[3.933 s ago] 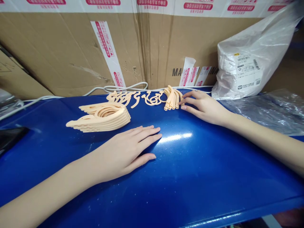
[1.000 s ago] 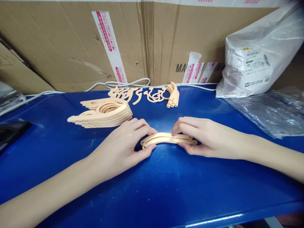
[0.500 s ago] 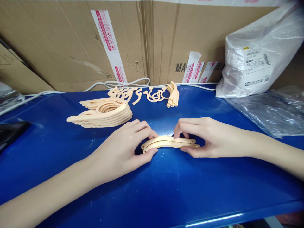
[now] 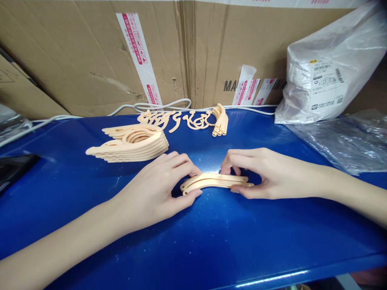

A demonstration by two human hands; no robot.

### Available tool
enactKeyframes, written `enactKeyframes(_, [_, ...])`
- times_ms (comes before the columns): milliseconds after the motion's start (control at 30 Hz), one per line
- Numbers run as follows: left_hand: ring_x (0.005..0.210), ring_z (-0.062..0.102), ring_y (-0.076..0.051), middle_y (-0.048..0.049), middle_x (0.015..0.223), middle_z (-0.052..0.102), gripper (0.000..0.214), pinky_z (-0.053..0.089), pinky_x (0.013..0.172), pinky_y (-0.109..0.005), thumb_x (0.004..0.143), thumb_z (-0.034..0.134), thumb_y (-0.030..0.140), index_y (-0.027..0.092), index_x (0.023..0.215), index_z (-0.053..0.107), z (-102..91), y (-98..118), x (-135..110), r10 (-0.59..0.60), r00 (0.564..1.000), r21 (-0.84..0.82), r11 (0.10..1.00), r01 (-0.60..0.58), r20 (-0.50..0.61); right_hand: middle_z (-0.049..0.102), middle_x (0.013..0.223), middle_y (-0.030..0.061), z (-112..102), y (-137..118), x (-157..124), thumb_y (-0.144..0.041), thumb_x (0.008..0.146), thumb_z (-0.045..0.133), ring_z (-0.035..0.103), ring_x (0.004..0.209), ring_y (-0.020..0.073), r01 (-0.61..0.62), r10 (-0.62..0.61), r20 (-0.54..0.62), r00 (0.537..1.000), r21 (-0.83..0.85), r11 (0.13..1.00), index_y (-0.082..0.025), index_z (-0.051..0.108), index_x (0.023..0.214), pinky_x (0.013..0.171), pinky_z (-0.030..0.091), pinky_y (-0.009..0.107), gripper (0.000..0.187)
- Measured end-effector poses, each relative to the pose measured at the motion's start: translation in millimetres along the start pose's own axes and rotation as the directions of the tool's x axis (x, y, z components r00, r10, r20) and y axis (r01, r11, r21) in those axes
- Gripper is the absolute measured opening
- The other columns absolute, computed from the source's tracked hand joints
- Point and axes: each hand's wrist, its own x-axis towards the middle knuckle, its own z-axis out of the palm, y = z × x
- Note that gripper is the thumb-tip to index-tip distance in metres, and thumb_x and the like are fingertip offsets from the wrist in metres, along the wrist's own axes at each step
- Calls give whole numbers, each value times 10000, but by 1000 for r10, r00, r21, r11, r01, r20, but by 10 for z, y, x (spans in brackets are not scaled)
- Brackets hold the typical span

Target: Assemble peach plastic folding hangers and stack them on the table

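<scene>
Head view. Your left hand (image 4: 161, 183) and right hand (image 4: 266, 173) face each other across the middle of the blue counter (image 4: 193, 241), with two curved beige bars (image 4: 211, 180) between them. The bars lie side by side, arched away from you, small holes showing at their left ends; the nearer bar reaches a little further right. Whether they rest on the counter or sit just above it, you cannot tell.

Left fingers: part-closed, thumb on the near edge, forefinger on the far edge, the pair pinched near the left end. Right fingers: part-closed likewise, thumb in front, forefinger behind, on the right half; the other fingers are partly hidden.

Beyond your left hand, just beside it: a stack of layered beige pieces (image 4: 142, 152). Further back, S-shaped hook pieces (image 4: 174, 123) in a row, with a bundle of similar curved bars (image 4: 222, 123) at the right end. Behind these, a white cable (image 4: 60, 117) and cardboard boxes (image 4: 90, 52); back right, a labelled plastic bag (image 4: 329, 76) and clear film (image 4: 341, 141).
</scene>
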Motion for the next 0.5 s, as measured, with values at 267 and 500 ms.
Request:
enactKeyframes(267, [870,538,-191,-6,957,613,188,396,747,-338,916,579,354,225,1047,617,-1,-8,-4,4,1000,16,1000,-4,4,592,905,-30,2,44,11,-233,826,657,531,715,100,14,-14,-3,1000,-13,1000,-208,561,980,649,399,231,183])
enactKeyframes(500, [857,535,-192,-5,945,614,195,387,747,-342,916,577,368,222,1040,614,11,-14,3,19,1000,31,999,-19,8,592,903,-32,12,62,27,-265,837,667,524,714,95,26,-26,-4,1000,-22,999,-208,566,978,654,398,226,183])
